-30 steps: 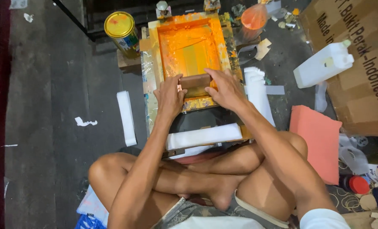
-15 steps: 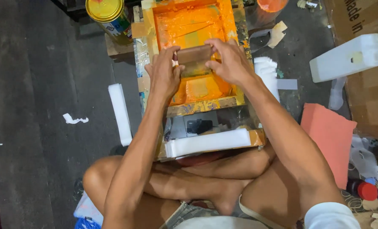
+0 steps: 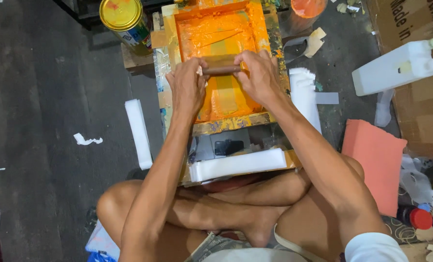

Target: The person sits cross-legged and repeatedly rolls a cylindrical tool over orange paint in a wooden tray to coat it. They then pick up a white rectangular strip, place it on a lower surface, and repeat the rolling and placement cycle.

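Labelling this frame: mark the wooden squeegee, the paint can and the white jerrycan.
wooden squeegee (image 3: 221,64), head view, on its handle between the hands.
paint can (image 3: 120,13), head view, on its yellow lid.
white jerrycan (image 3: 393,69), head view, on its side wall.

arms: bare | legs: bare | right sleeve: white, short | shorts: light grey

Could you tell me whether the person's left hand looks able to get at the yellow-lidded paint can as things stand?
Probably yes, once it lets go: the left hand grips the squeegee, and the paint can stands uncovered just beyond the frame's corner.
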